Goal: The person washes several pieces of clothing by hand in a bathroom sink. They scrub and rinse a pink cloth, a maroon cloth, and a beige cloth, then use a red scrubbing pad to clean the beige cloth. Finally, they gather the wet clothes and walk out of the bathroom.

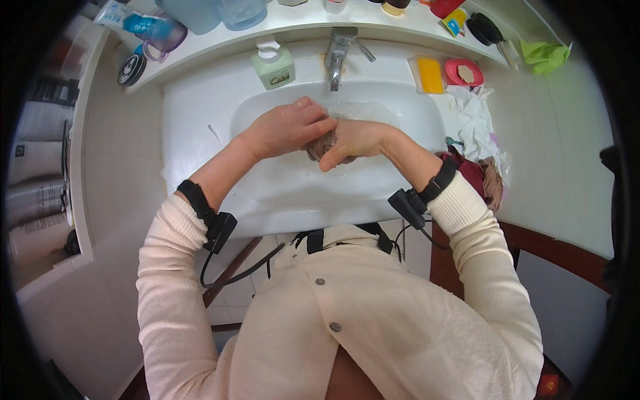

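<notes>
Over the white washbasin (325, 197) both of my hands meet on a wet, brownish bundle of thin fabric (322, 145). My left hand (295, 125) grips it from the left, its fingers reaching across to the right hand. From the right, my right hand (352, 142) is closed around the same bundle, thumb pointing down and left. The palms hide much of the fabric. Just beyond the hands is the chrome faucet (337, 60), its spout over the basin. Clear, rippled water shows in the basin behind and below the hands.
A green pump bottle (274, 65) stands left of the faucet. To the right sit a yellow soap bar (431, 75) and a pink soap dish (465, 72). Crumpled white tissue (472, 120) and dark red cloth (465, 170) lie along the right rim. A shelf (300, 20) with toiletries runs behind.
</notes>
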A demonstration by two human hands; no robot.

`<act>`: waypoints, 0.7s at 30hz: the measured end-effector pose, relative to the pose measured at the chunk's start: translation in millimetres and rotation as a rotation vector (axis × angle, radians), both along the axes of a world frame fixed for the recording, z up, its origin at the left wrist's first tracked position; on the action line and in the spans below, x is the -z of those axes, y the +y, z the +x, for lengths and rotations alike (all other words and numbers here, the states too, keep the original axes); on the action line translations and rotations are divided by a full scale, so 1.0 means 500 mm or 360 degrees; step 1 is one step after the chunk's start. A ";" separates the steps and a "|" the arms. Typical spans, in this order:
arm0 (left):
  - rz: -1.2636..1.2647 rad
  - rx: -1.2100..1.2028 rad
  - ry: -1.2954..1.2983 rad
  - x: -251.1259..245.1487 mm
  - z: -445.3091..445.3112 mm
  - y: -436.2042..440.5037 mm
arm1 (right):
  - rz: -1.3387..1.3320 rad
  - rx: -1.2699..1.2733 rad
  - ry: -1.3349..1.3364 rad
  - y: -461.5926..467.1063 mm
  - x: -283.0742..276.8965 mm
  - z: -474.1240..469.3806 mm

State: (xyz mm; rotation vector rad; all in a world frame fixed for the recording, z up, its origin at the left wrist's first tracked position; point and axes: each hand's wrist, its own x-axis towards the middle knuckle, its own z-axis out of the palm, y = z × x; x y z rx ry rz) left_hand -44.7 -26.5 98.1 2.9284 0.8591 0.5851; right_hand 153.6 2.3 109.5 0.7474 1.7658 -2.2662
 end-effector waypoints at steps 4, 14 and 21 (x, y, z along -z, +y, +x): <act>-0.0303 -0.0157 0.0176 0.010 0.010 0.004 | 0.0343 0.0059 -0.0117 -0.003 0.037 -0.003; -0.1253 -0.0709 -0.0095 0.092 0.023 0.018 | 0.1790 0.0384 -0.0696 -0.016 0.106 -0.044; -0.1865 -0.0365 -0.0818 0.145 0.018 0.011 | 0.2068 0.0433 -0.0399 -0.040 0.113 -0.037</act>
